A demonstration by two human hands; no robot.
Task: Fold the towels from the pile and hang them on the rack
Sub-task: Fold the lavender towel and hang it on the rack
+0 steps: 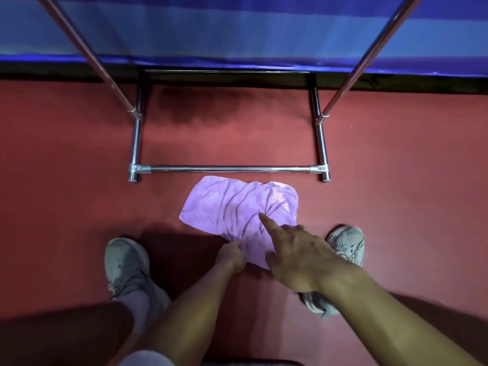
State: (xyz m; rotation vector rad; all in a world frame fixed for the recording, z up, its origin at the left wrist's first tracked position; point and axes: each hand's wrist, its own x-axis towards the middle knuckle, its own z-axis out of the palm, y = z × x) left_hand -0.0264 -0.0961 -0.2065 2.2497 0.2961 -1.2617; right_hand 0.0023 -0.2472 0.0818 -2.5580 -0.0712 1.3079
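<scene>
Two bare forearms, entering from the bottom edge and reaching down toward the floor.

Left hand [230, 256]: fingers curled, pinching the near edge of the towel [232, 204].

Right hand [298, 262]: gripping nothing. Forefinger stretched straight out over the wrinkled middle of the towel, thumb spread to the side, remaining fingers loosely bent. Contact between fingertip and cloth too unclear to tell.

One pair of grey shoes, planted apart on the red floor [66, 159]. Left shoe [126, 265] to the left of the hands. Right shoe [348, 241] partly hidden behind the right hand and wrist.

One towel, lilac, crumpled and creased, lying on the floor between the shoes and just short of the rack's front bar, not touching it.

One rack [229, 169], chromed tube. Front bar low across the floor, two side rails running back from it, two uprights slanting out toward the top corners of the view.

One striped blue cloth [237, 27] behind the rack, hanging down to a black strip at floor level.
</scene>
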